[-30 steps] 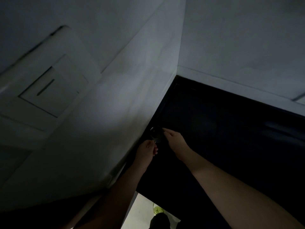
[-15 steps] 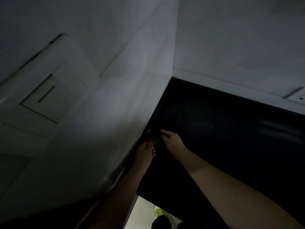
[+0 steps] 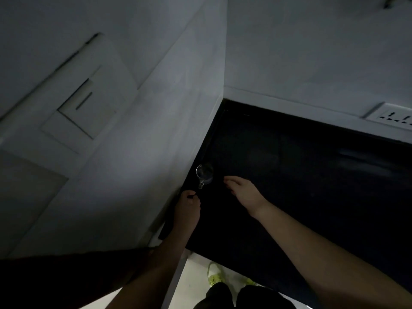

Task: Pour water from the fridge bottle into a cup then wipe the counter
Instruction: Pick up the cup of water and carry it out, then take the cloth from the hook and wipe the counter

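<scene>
A small clear glass cup [image 3: 204, 175] with a handle stands on the black counter [image 3: 289, 175], close to the white wall on the left. My left hand [image 3: 187, 208] rests just below the cup's handle, fingers curled, apart from the glass. My right hand [image 3: 244, 192] hovers to the right of the cup, fingers loosely spread, holding nothing. No bottle is in view. The scene is dim.
A white wall [image 3: 133, 152] with a recessed panel [image 3: 87, 108] rises at the left. A back wall carries a power socket [image 3: 394, 115] at the right. Beyond the counter's front edge lie pale floor [image 3: 196, 282] and my shoes.
Both hands have let go of the cup and drawn back from it; the right hand moved rightward, the left hand downward. The cup now stands free on the counter.
</scene>
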A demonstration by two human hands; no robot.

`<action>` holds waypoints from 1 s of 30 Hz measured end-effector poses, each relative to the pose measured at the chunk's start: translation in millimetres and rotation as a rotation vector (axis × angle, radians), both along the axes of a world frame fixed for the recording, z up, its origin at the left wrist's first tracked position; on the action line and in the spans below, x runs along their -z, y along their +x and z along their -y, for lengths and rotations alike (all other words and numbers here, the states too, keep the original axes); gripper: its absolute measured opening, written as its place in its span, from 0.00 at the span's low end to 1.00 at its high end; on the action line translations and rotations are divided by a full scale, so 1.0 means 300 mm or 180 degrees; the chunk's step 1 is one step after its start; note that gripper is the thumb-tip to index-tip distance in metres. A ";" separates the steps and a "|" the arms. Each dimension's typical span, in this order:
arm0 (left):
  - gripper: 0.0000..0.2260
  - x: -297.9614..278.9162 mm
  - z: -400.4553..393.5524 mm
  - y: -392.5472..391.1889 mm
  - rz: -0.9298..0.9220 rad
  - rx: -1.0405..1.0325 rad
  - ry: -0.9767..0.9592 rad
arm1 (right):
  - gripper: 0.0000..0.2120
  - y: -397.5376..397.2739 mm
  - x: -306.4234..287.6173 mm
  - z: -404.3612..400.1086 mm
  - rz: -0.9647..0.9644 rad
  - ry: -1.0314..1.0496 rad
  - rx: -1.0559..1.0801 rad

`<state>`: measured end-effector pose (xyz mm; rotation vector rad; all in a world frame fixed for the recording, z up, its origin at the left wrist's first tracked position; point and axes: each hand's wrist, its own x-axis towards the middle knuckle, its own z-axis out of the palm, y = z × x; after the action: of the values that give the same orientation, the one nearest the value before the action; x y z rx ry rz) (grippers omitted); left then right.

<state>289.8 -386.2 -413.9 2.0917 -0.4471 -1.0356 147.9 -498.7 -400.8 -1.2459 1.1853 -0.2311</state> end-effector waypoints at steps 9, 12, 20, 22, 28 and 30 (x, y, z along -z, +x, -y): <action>0.18 -0.107 -0.062 -0.097 0.0907 0.2228 0.0567 | 0.16 -0.192 -0.123 -0.139 -0.0739 -0.0206 -0.0495; 0.23 -0.132 -0.057 -0.155 0.2026 0.3071 0.0831 | 0.19 -0.270 -0.177 -0.202 -0.1062 -0.0568 -0.0663; 0.25 -0.189 -0.047 -0.398 0.3289 0.3990 0.0203 | 0.21 -0.518 -0.247 -0.394 -0.2040 -0.1494 -0.0183; 0.25 -0.212 -0.052 -0.475 0.3351 0.4152 -0.0064 | 0.22 -0.591 -0.258 -0.454 -0.2545 -0.1706 -0.0051; 0.25 -0.268 -0.104 -0.732 0.3199 0.4886 -0.0769 | 0.23 -0.826 -0.285 -0.655 -0.3169 -0.1705 0.0517; 0.25 -0.278 -0.132 -0.822 0.3193 0.5105 -0.0912 | 0.23 -0.909 -0.286 -0.729 -0.3285 -0.1734 0.0681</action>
<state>43.2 -346.7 -330.5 1.5395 -2.7969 -0.3779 -124.7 -280.0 -314.9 -1.7906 2.2512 -0.0491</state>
